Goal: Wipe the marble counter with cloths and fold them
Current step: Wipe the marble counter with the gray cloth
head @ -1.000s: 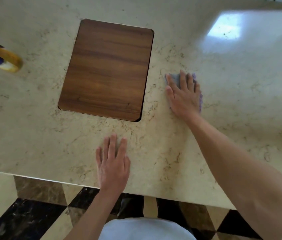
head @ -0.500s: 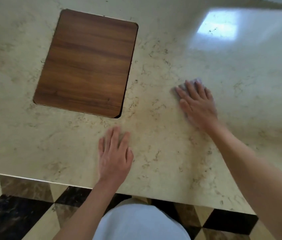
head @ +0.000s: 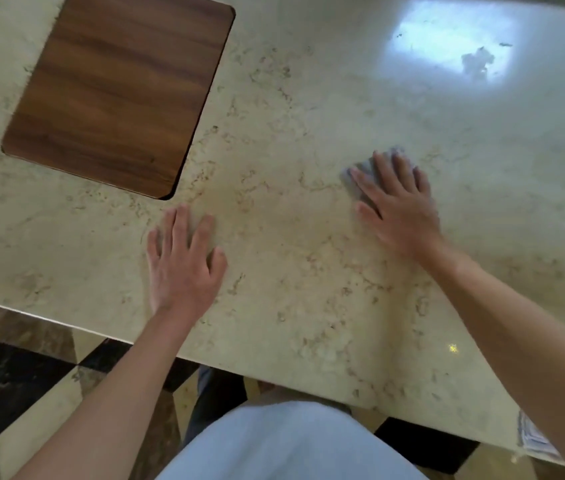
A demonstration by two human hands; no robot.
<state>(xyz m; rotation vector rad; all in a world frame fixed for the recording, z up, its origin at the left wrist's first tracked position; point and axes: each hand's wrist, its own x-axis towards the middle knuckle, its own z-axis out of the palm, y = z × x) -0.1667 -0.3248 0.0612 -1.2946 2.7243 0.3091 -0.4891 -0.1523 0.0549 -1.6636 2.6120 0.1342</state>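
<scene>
The beige marble counter (head: 291,271) fills most of the view. My right hand (head: 395,206) lies flat on a small grey-blue cloth (head: 360,169), pressing it onto the marble right of centre; only the cloth's edges show past my fingers. My left hand (head: 182,261) rests palm down on the bare counter near the front edge, fingers spread, nothing under it. A second pale cloth (head: 534,438) peeks out at the counter's front right edge, mostly hidden by my right forearm.
A dark wooden panel (head: 118,95) is set in the counter at the upper left. The counter's front edge (head: 66,325) runs diagonally across the bottom; below it is a black and beige tiled floor (head: 14,382). A bright window reflection (head: 454,39) sits at the upper right.
My right hand has slid the cloth to the right and toward me, away from the wooden panel. The yellow object at the left has left the view. My left hand stays planted.
</scene>
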